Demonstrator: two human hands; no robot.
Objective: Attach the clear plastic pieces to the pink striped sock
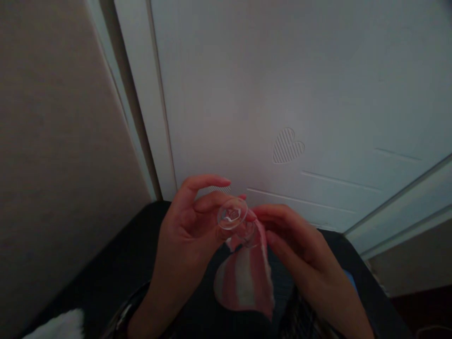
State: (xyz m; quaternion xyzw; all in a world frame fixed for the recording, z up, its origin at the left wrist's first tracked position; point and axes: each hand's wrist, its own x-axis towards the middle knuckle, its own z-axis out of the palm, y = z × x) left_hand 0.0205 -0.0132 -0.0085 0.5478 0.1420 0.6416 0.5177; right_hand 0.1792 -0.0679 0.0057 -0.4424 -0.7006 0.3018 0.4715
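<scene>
A small clear glass [233,215], its round end tipped toward me, is in my left hand [192,228]. Thumb and fingers pinch its side, while the index finger is stretched out above it. My right hand [300,240] is closed on the upper edge of a pink and white striped cloth [243,278]. That cloth hangs down below the glass, and its top touches or lies close against the glass's far end. The right fingertips are partly hidden behind the cloth and glass.
A dark surface [120,254] lies beneath my hands. Behind it stands a white panel [226,94] with engraved hearts and lines. A beige wall [52,141] rises on the left. White fabric [60,325] shows at lower left, and a blue item [350,278] peeks out beside my right wrist.
</scene>
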